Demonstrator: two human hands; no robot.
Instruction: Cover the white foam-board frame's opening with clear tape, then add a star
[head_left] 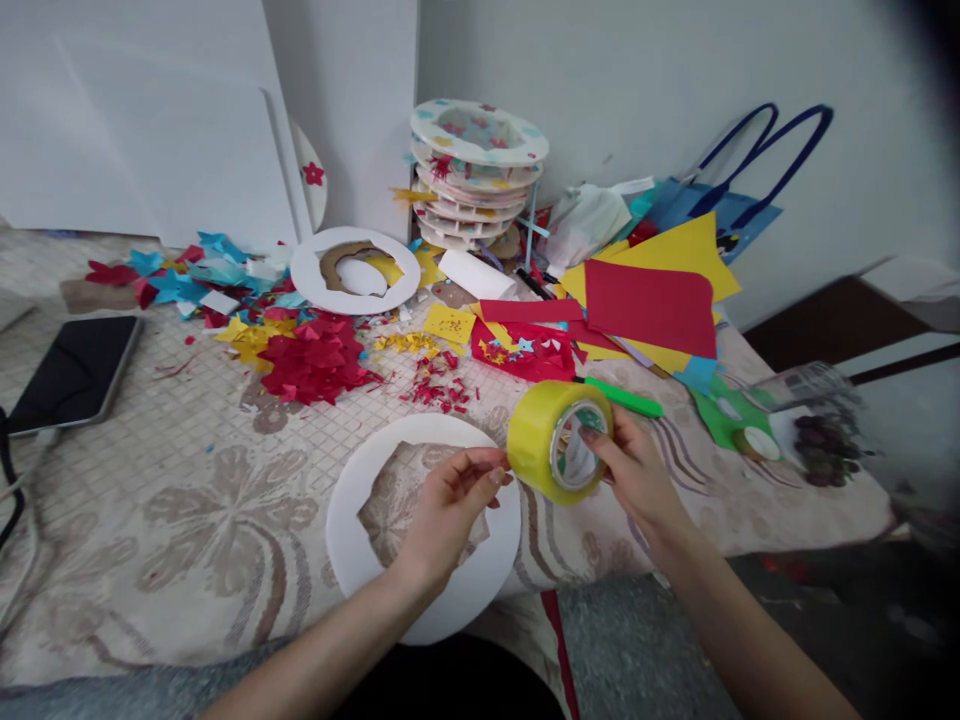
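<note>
A large roll of yellowish clear packing tape is in my right hand, the thumb reaching into its core. My left hand is closed in a pinch at the roll's left edge; whatever is between the fingertips is too fine to make out. Beneath my left hand, a white ring of card with a jagged-cut opening lies at the table's front edge. The patterned cloth shows through that opening. Just behind the roll is a bright green cutter-like tool, its far end hidden.
Red paper stars lie heaped with blue and yellow ones. Another white ring and a stack of decorated rings stand behind. Red card lies right, near a blue bag. A phone with a cable is at left.
</note>
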